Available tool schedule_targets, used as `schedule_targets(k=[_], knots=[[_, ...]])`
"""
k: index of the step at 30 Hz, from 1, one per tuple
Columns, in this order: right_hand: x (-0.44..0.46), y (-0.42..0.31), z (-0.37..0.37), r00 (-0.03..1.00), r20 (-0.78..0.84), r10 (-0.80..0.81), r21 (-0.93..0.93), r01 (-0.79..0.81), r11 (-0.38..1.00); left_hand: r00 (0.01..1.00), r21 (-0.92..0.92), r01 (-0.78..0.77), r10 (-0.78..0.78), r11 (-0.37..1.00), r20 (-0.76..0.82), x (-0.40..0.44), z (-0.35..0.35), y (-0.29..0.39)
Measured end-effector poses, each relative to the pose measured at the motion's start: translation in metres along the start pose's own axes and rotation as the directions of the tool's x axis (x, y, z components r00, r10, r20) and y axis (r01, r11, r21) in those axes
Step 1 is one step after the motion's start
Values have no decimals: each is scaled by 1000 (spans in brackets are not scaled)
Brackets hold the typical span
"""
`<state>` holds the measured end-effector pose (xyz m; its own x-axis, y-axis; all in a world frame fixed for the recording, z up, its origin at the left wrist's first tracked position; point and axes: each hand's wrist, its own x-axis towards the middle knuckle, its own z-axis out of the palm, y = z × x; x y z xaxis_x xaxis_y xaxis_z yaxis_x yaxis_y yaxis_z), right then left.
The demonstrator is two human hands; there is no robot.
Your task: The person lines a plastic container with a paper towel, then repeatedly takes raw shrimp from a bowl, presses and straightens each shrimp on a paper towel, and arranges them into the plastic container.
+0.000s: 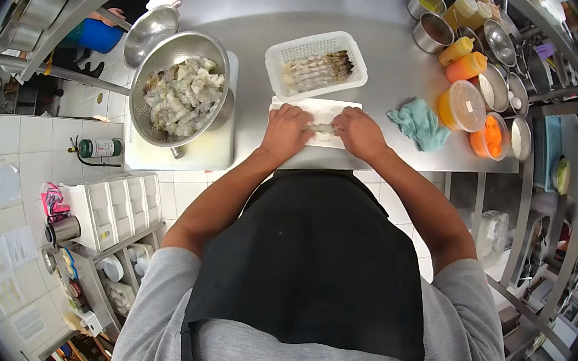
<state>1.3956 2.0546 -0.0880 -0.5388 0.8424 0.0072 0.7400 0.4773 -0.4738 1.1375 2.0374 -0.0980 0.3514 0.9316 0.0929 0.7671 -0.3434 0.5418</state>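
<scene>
Near the counter's front edge, a raw shrimp (322, 128) lies stretched crosswise over a small white board (322, 106). My left hand (286, 129) has its curled fingers on the shrimp's left end. On the other end, the fingers of my right hand (359, 131) are pinched closed. Just beyond the board stands a white perforated basket (279, 57) with a row of straightened shrimp (319, 70) in it. To the left, a metal colander (141, 110) heaped with peeled shrimp (183, 97) rests on a white cutting board (145, 157).
A crumpled teal cloth (420, 123) lies right of my hands. Farther right are sauce bottles (466, 67), a lidded orange container (463, 105), a tub of orange pieces (490, 138) and metal pots (434, 33). A metal bowl (150, 33) sits behind the colander.
</scene>
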Motion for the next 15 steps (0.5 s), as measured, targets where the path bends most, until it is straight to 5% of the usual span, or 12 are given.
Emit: schedule_targets(k=[15], knots=[[-1,9,6,993,-85,-76,55,81,995,997,-44,-74,73,996,-22,19,38,28]])
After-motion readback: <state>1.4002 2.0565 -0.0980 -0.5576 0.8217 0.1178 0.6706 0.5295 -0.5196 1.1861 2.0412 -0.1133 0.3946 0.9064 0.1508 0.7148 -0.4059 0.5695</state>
